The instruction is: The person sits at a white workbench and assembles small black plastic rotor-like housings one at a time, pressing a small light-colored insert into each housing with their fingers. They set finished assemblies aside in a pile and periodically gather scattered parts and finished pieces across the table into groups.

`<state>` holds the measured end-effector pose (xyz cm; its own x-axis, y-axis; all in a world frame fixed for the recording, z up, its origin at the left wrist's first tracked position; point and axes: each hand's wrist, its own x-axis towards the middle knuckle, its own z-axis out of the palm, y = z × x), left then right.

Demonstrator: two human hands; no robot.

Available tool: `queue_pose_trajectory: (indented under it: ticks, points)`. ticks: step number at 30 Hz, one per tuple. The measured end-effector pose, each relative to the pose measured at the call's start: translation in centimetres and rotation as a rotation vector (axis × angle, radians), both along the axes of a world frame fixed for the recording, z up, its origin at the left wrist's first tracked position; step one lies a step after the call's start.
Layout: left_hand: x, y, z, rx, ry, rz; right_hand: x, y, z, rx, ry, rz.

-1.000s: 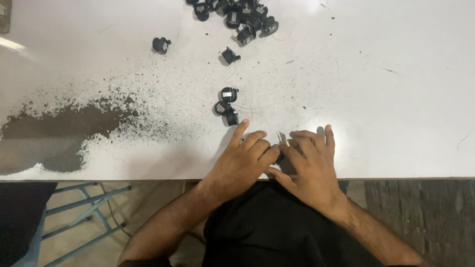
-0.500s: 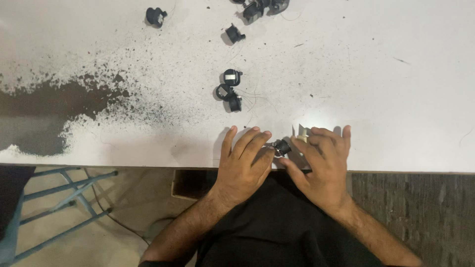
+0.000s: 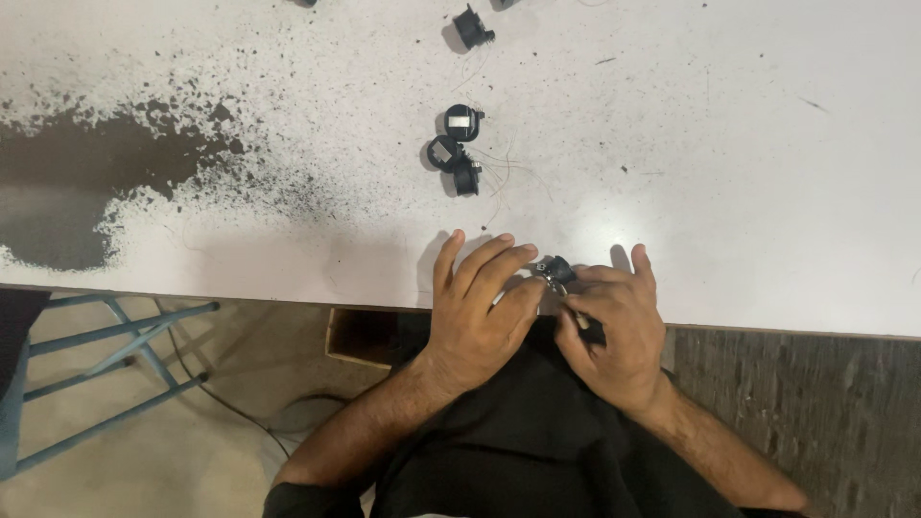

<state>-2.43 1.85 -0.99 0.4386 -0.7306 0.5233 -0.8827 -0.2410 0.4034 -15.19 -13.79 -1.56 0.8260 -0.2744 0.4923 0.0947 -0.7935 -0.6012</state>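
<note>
Left hand (image 3: 477, 305): fingers spread flat at the table's near edge, fingertips pressed against the small black part (image 3: 555, 270) beside it.
Right hand (image 3: 614, 326): closed narrow round a thin metal tool (image 3: 568, 303), its tip set on that part.
Part in hand: pinched between both hands at the table's near edge; whether the tool has finished its job on it I cannot tell.
Cluster of three black parts (image 3: 454, 151): lying farther in on the table (image 3: 748, 153), apart from the hands.
Lone black part (image 3: 472, 27): near the table's far edge.
Progress: judging by this, one piece is being worked; at least four lie untouched.
Dark worn patch (image 3: 67, 187): well left on the table.
</note>
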Motion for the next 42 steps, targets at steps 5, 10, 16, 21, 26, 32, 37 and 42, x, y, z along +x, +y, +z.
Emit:
queue_pose_trajectory:
  ticks: [5, 10, 16, 21, 26, 32, 37, 42]
  points:
    - [0.2, 0.1, 0.0, -0.002, -0.099, -0.03, 0.3, 0.2, 0.2, -0.005, 0.016, 0.0]
    - [0.3, 0.2, 0.2, -0.006, -0.136, -0.086, 0.4, 0.2, 0.2, 0.005, -0.016, 0.012]
    - [0.4, -0.1, 0.2, 0.006, -0.062, -0.04, 0.4, 0.2, -0.1, 0.006, -0.02, 0.029]
    - [0.5, 0.0, 0.3, 0.071, 0.041, -0.016, 0.1, 0.2, -0.6, -0.006, -0.03, 0.029]
    - [0.6, -0.2, 0.4, 0.087, 0.109, -0.022, -0.2, 0.1, -1.1, -0.058, -0.097, 0.119]
    - [0.7, -0.2, 0.8, 0.083, 0.184, -0.063, -0.3, 0.2, -1.2, -0.101, -0.076, 0.08]
    - [0.9, -0.2, 1.1, 0.059, 0.23, -0.085, 0.0, 0.2, -0.8, -0.063, -0.083, 0.068]
    - [0.9, -0.1, 1.2, 0.058, 0.259, -0.086, 0.2, 0.2, -0.5, -0.095, -0.091, 0.07]
